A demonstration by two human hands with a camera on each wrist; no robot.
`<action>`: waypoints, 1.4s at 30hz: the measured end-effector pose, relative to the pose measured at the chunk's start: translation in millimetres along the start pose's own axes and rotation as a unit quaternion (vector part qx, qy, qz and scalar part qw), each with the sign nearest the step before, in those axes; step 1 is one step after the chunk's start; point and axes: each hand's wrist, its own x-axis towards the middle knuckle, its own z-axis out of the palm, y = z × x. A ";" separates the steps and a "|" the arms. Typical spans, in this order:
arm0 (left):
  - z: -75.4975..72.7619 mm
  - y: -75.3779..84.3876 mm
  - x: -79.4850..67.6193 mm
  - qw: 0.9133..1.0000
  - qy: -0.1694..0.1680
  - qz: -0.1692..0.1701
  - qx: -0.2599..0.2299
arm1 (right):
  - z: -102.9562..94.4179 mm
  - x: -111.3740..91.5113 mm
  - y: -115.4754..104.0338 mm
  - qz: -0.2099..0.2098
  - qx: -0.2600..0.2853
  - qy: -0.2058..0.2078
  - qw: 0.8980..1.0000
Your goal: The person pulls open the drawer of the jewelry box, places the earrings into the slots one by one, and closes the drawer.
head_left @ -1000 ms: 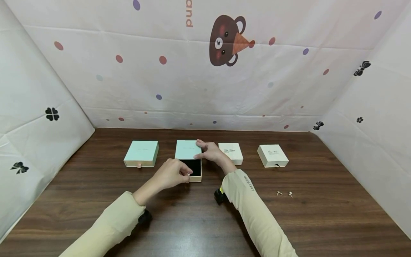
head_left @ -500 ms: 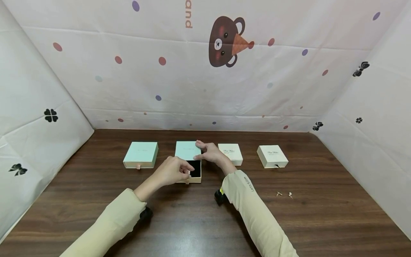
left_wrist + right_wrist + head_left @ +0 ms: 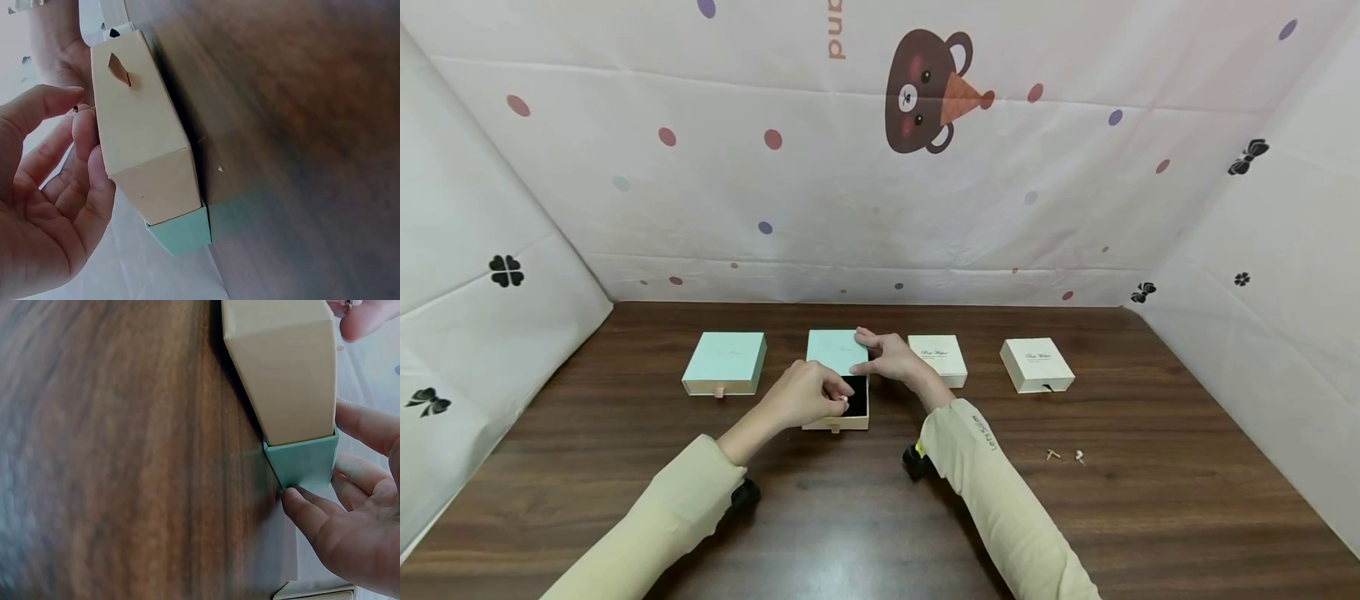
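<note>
My left hand (image 3: 801, 396) pinches a small earring (image 3: 846, 403) between thumb and fingertips, over the black lining (image 3: 858, 398) of a pulled-out cream drawer (image 3: 847, 423). In the left wrist view a bit of the earring (image 3: 75, 110) shows at the fingertips, beside the drawer (image 3: 134, 112) with its ribbon tab (image 3: 119, 70). The drawer sits partway in a turquoise jewelry box sleeve (image 3: 831, 346). My right hand (image 3: 891, 357) holds that sleeve, thumb on top and other fingers along its right side. The right wrist view shows fingers against the sleeve (image 3: 306, 464).
A closed turquoise box (image 3: 727, 357) stands to the left. Two white boxes with printed lettering stand to the right, one nearer (image 3: 938, 354) and one farther (image 3: 1037, 360). Two small earrings, one (image 3: 1052, 455) beside the other (image 3: 1079, 457), lie on the brown table (image 3: 1150, 500).
My left hand has edged slightly forward over the drawer with the earring, uncovering more of the drawer's front. The right hand keeps its place on the sleeve. The head view has shifted a little.
</note>
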 end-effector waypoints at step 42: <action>2.1 -11.9 15.7 0.996 -0.048 -0.072 0.004 | 1.5 2.6 4.4 0.001 -0.016 0.013 1.000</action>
